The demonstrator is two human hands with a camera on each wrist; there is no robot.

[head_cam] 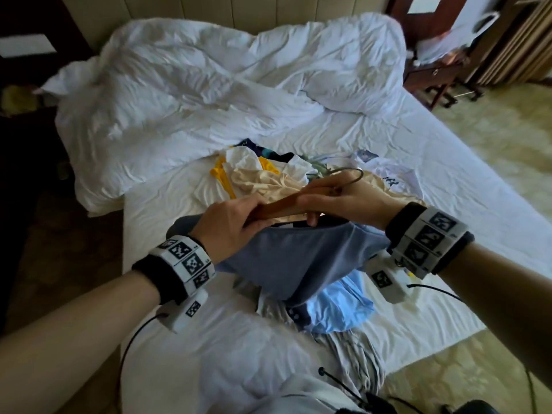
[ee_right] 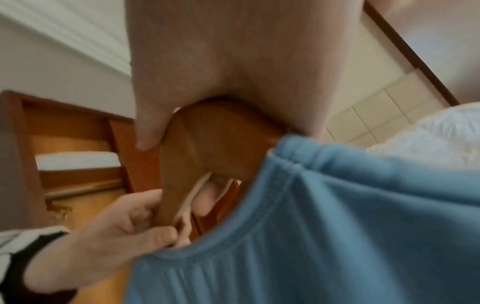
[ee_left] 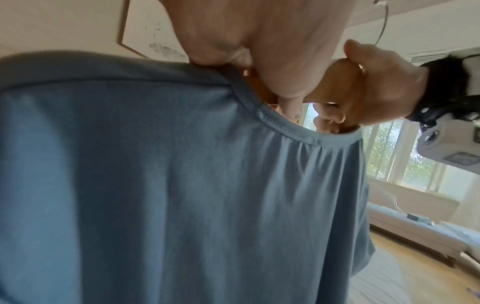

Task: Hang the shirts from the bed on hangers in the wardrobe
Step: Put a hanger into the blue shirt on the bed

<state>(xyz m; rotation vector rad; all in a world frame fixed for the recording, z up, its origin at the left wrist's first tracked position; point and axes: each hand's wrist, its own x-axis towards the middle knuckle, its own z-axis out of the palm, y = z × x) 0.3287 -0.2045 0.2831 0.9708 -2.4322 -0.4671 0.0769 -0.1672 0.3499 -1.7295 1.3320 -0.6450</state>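
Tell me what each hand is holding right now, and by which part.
Both grip the wooden hanger: the right hand at its middle below the hook, the left hand on one arm, at the blue shirt collar.

My right hand [ee_right: 233, 67] gripping wooden hanger [ee_right: 207, 144], blue shirt [ee_right: 324, 236] collar at it, my left hand [ee_right: 116, 236] pinching hanger's lower arm w/ collar edge.

A bedroom in a home; shown by a wide bed [head_cam: 448, 162] with a rumpled white duvet [head_cam: 209, 73], loose clothes [head_cam: 268, 174] heaped on the sheet, dark wooden furniture [head_cam: 433, 82], a framed picture [ee_left: 145, 33], a curtained window [ee_left: 389, 156].
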